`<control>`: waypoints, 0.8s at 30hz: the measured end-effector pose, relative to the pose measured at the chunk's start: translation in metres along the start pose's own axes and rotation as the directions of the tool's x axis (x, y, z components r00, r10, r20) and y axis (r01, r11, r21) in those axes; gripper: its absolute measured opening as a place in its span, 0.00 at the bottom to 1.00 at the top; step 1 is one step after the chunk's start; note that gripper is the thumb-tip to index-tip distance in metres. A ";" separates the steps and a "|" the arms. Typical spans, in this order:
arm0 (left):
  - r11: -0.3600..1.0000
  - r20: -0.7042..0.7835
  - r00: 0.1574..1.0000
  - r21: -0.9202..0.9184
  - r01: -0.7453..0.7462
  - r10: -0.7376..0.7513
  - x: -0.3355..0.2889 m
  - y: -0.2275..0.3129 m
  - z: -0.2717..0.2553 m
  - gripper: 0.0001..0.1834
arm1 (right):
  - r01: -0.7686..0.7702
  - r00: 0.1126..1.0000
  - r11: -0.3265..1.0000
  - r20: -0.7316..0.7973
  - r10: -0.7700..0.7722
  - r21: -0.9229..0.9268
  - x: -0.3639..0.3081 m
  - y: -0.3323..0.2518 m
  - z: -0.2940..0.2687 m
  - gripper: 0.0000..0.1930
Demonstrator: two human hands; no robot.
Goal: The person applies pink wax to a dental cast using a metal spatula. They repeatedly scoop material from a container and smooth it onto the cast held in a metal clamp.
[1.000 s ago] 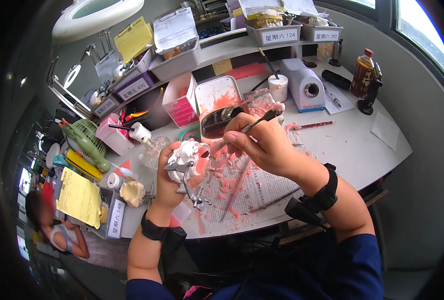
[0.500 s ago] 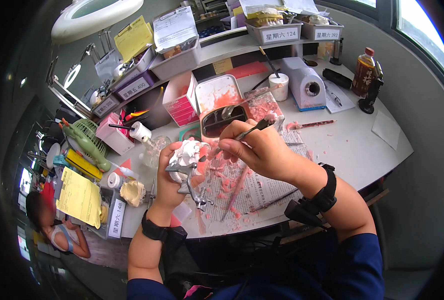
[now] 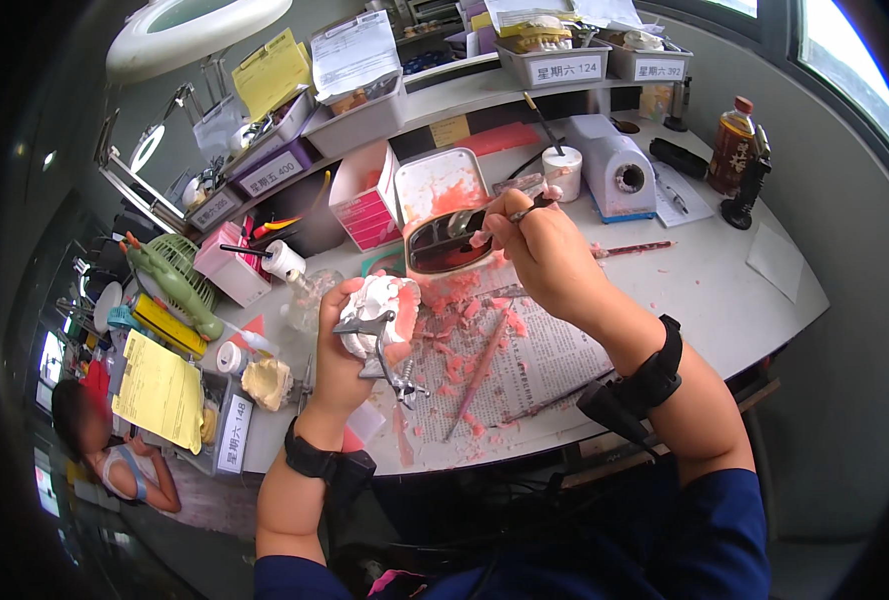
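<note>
My left hand (image 3: 335, 378) is wrapped round a metal dental articulator (image 3: 370, 326) at the middle of the bench. White plaster models (image 3: 367, 298) are mounted in it, with pink wax (image 3: 406, 312) along the side facing right. Closed round a slim wax carving tool (image 3: 537, 203) with a dark handle, my right hand (image 3: 555, 258) is raised to the right of the models, apart from them. Bits of pink wax show at its fingers. Beside that hand is a dark oval pan (image 3: 435, 252) with a metal tool lying across it.
Newspaper (image 3: 555, 372) strewn with pink wax scraps covers the bench front, a pink stick (image 3: 478, 375) on it. Behind stand a white lidded tray (image 3: 440, 180), a pink-and-white box (image 3: 365, 205), a grey-blue device (image 3: 620, 165) and a bottle (image 3: 731, 150). At left, a person (image 3: 130, 470) sits.
My right hand has drawn away from the plaster models, up and to the right, with the carving tool. My left hand keeps the articulator nearly in place; the pink wax now shows more fully.
</note>
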State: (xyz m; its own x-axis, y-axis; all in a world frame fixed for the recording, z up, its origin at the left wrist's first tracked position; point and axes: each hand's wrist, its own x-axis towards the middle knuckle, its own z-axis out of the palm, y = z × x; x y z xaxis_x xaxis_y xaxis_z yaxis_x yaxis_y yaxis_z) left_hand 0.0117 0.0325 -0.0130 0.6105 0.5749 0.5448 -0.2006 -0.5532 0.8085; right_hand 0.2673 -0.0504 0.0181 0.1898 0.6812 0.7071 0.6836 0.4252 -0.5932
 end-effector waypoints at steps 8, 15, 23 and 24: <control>0.998 -0.053 0.997 0.005 0.055 -0.054 -0.001 0.004 0.002 0.48 | -0.205 0.976 0.921 -0.004 0.219 0.331 0.002 -0.026 -0.011 0.13; 0.998 -0.001 0.999 -0.049 0.042 -0.042 0.001 0.003 0.006 0.46 | -0.207 0.975 0.788 0.191 0.116 0.580 -0.009 -0.033 0.005 0.11; 0.997 -0.004 0.998 -0.047 0.065 -0.065 -0.001 0.004 0.006 0.47 | -0.218 0.967 0.817 0.229 0.108 0.534 -0.010 -0.035 0.006 0.11; 0.996 -0.004 0.997 -0.053 0.072 -0.072 -0.001 0.004 0.007 0.47 | -0.220 0.966 0.820 0.233 0.109 0.528 -0.010 -0.035 0.006 0.11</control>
State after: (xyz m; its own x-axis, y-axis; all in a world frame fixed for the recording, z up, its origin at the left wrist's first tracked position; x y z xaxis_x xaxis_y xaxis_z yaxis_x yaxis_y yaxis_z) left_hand 0.0151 0.0252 -0.0116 0.6203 0.6155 0.4862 -0.1967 -0.4779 0.8561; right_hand 0.2367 -0.0688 0.0294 0.0936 0.8433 0.5292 0.1472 0.5139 -0.8451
